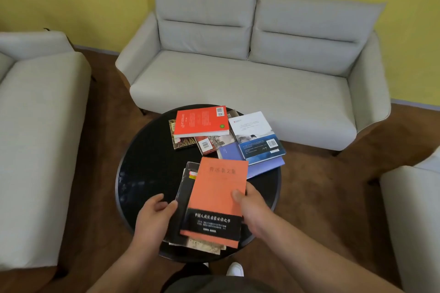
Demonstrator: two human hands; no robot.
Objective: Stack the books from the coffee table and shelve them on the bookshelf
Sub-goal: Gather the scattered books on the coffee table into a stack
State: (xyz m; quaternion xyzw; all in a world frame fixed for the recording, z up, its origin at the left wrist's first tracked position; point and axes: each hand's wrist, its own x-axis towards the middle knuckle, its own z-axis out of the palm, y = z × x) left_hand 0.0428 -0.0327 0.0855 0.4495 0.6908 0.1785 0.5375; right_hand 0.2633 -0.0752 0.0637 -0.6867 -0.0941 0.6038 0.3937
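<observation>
Closest in, at 6 o'clock on the round black counter [147, 169], there's a small pile going. The person's right hand [252, 209] pinches the orange book [216, 197] at its right edge, thumb flat on the cover and fingers tucked out of sight underneath. The left hand [152, 216] is curled onto the left edge of the dark book [185, 195] just under it. A beige book [207, 246] pokes out at the very bottom. So both hands are busy, nothing free.

The orange book's long axis runs roughly 6 to 12, leaning a touch toward 1. It sits skewed to the right of the dark one, so squaring the edges looks like the job in hand.

Further out it gets messier. At 1 to 2 o'clock a white and blue book [259, 138] lies on a purple book [264, 166], long axis about 11 to 5, hanging over the counter's rim. That pair sits nearer the right hand. At 12 o'clock a red book [201, 120] lies crosswise, long side running 9 to 3, on top of a patterned book [181, 145] and a barcode book [209, 144]. It's about even between the hands, and it would probably need a quarter turn to match the pile.

Past the counter is a grey sofa [238, 83]. The bookshelf isn't in shot, so which way it lies can't be told.
</observation>
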